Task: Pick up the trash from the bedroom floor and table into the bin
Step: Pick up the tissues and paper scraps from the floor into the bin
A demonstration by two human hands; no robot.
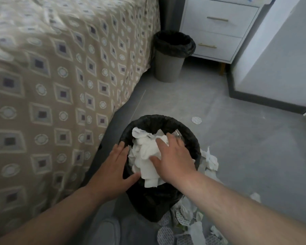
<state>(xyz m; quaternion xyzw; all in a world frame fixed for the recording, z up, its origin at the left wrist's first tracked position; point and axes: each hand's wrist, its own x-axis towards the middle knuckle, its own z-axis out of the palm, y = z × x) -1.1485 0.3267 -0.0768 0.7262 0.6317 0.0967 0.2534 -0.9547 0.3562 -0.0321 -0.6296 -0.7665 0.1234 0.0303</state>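
A bin with a black liner [193, 137] stands on the grey floor right below me, heaped with white crumpled tissue [145, 156]. My right hand [173, 156] lies flat on top of the tissue heap, fingers spread, pressing it down. My left hand [113, 167] rests with straight fingers against the bin's left rim, its thumb touching the tissue. More crumpled tissue [210, 160] and several round foil seals [183, 218] lie on the floor to the right of the bin and in front of it. One lone foil seal [196, 120] lies farther off.
A bed with a patterned beige cover [60, 85] fills the left side. A second grey bin with a black liner [171, 55] stands beside a white bedside cabinet [217, 27]. A white wall with a dark skirting [272, 76] is on the right. My slipper [106, 230] shows below.
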